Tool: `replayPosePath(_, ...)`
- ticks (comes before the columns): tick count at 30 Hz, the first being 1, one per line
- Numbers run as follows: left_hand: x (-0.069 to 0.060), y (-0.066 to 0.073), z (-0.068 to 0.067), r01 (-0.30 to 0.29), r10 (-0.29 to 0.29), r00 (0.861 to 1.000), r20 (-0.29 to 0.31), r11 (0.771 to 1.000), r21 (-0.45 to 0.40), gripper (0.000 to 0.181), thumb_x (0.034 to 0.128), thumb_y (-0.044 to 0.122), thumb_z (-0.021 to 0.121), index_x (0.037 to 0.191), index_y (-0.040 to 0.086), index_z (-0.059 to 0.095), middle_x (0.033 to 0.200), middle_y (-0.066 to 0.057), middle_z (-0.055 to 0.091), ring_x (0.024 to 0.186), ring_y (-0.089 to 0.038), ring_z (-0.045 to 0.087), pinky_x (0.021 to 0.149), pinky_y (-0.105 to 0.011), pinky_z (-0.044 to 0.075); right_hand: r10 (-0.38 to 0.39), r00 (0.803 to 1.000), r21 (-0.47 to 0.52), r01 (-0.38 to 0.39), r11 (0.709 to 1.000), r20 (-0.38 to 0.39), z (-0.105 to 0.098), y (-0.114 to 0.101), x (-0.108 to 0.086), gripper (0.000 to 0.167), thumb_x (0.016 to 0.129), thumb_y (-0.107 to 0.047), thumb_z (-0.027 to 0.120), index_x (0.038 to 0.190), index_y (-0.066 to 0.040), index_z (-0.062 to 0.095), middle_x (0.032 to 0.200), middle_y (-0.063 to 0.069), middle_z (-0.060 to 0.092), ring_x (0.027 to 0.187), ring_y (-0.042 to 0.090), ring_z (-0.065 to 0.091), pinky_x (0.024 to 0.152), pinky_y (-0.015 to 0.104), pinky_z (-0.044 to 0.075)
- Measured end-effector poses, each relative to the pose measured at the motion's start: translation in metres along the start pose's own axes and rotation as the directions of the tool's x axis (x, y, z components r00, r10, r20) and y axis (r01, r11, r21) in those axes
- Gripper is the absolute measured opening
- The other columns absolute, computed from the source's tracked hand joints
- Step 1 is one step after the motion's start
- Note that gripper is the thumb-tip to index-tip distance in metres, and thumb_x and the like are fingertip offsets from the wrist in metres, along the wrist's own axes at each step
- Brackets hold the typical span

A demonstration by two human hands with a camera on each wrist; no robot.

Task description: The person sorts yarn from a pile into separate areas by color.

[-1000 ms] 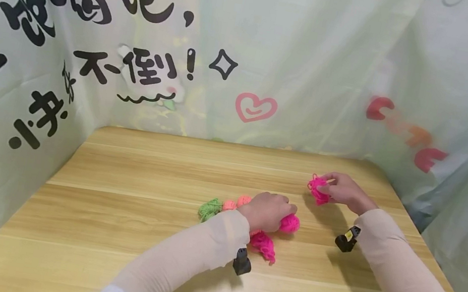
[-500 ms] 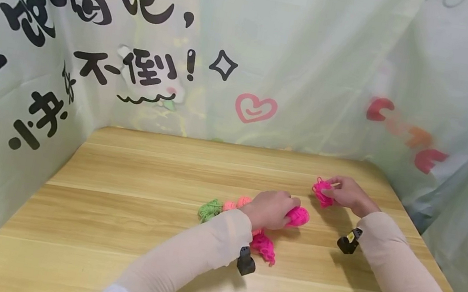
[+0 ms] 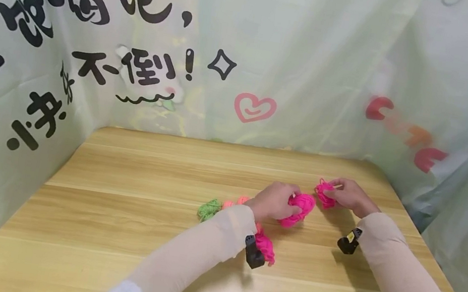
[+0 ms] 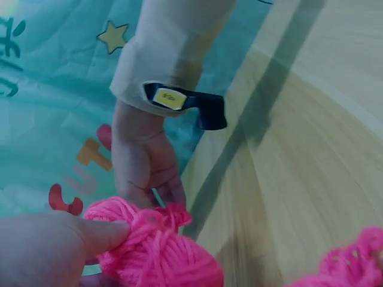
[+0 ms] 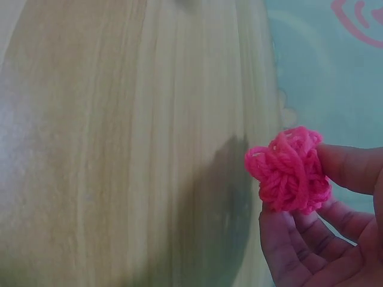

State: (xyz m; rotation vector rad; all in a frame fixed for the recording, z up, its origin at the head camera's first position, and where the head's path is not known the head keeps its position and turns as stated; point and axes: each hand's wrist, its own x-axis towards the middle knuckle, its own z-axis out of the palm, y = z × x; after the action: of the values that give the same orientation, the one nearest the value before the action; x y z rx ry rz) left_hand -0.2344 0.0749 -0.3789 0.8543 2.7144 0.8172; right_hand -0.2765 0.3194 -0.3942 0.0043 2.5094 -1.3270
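Observation:
My left hand [image 3: 273, 201] pinches a round pink yarn ball [image 3: 300, 208] between thumb and fingers, a little above the table. In the left wrist view the thumb lies across the wound pink yarn ball [image 4: 173, 257]. To its right, my right hand [image 3: 349, 195] pinches a smaller, looser pink yarn bundle [image 3: 325, 193]. The right wrist view shows the loopy pink bundle [image 5: 293, 173] held at the fingertips of the right hand [image 5: 335, 233]. Whether the two pink pieces touch, I cannot tell.
Left of my left wrist lie a green yarn ball [image 3: 209, 209] and coral balls [image 3: 243, 200], partly hidden by my arm. Another pink yarn piece [image 3: 265, 247] lies nearer me on the wooden table [image 3: 119, 230]. Printed cloth [image 3: 311, 66] stands behind the table.
My left hand has raised the round pink ball and moved it right and away from me, close to the other bundle. My right hand has shifted slightly right with its bundle.

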Motion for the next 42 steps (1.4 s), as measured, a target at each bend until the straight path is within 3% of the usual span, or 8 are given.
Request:
replayPosePath(5, 0.007, -0.003, 0.003, 0.098, -0.107, 0.994, -0.028, 0.971, -0.22, 0.034, 0.0904, 0.031, 0.07, 0.119, 0.014, 0.063, 0.096, 0.004, 0.064, 0.079, -0.007, 0.058, 0.065, -0.021, 0.049, 0.01, 1.0, -0.029, -0.01, 1.0, -0.016, -0.001, 0.002, 0.001, 0.049, 0.097, -0.01, 0.056, 0.133, 0.017, 0.037, 0.106, 0.022, 0.055, 0.083, 0.016, 0.062, 0.079, 0.035, 0.056)
replayPosePath(15, 0.017, -0.007, 0.011, 0.154, -0.197, 0.978, -0.07, 0.905, -0.396, 0.027, 0.0915, 0.032, 0.069, 0.107, 0.015, 0.055, 0.095, 0.003, 0.063, 0.084, -0.011, 0.06, 0.07, -0.024, 0.05, 0.004, 0.999, -0.11, -0.01, 0.994, -0.052, 0.001, 0.008, 0.0, 0.047, 0.096, -0.014, 0.058, 0.129, 0.015, 0.042, 0.109, 0.026, 0.056, 0.088, 0.021, 0.06, 0.075, 0.034, 0.056)
replayPosePath(25, 0.022, -0.011, 0.022, 0.15, -0.255, 0.955, -0.151, 0.856, -0.495, 0.021, 0.093, 0.029, 0.067, 0.094, 0.019, 0.048, 0.082, 0.003, 0.059, 0.073, -0.009, 0.056, 0.059, -0.024, 0.046, 0.039, 0.998, -0.071, -0.043, 0.997, -0.055, 0.002, 0.013, 0.001, 0.045, 0.096, -0.011, 0.057, 0.129, 0.015, 0.042, 0.105, 0.022, 0.055, 0.083, 0.016, 0.06, 0.071, 0.029, 0.056)
replayPosePath(33, 0.024, -0.016, 0.029, 0.186, -0.275, 0.956, -0.104, 0.841, -0.508, 0.017, 0.0955, 0.026, 0.064, 0.098, 0.023, 0.048, 0.078, 0.0, 0.057, 0.062, -0.012, 0.056, 0.056, -0.024, 0.045, 0.047, 0.997, -0.093, -0.052, 0.994, -0.058, 0.002, 0.019, 0.001, 0.046, 0.097, -0.016, 0.059, 0.127, 0.014, 0.043, 0.105, 0.022, 0.056, 0.085, 0.018, 0.06, 0.071, 0.028, 0.055)
replayPosePath(38, 0.027, -0.017, 0.03, 0.186, -0.285, 0.954, -0.098, 0.812, -0.554, 0.015, 0.0959, 0.021, 0.063, 0.102, 0.023, 0.05, 0.082, 0.0, 0.059, 0.062, -0.019, 0.064, 0.056, -0.027, 0.053, 0.059, 0.997, -0.04, -0.061, 0.997, -0.048, 0.0, 0.021, 0.001, 0.047, 0.099, -0.017, 0.055, 0.131, 0.014, 0.039, 0.109, 0.022, 0.053, 0.084, 0.015, 0.058, 0.072, 0.029, 0.056)
replayPosePath(42, 0.028, -0.017, 0.031, 0.187, -0.296, 0.951, -0.094, 0.787, -0.587, 0.018, 0.096, 0.016, 0.063, 0.108, 0.022, 0.052, 0.087, -0.001, 0.058, 0.058, -0.017, 0.062, 0.056, -0.031, 0.056, 0.067, 0.997, 0.02, -0.066, 0.998, -0.037, -0.001, 0.023, 0.001, 0.048, 0.1, -0.017, 0.053, 0.133, 0.014, 0.037, 0.105, 0.018, 0.053, 0.082, 0.013, 0.057, 0.073, 0.029, 0.056)
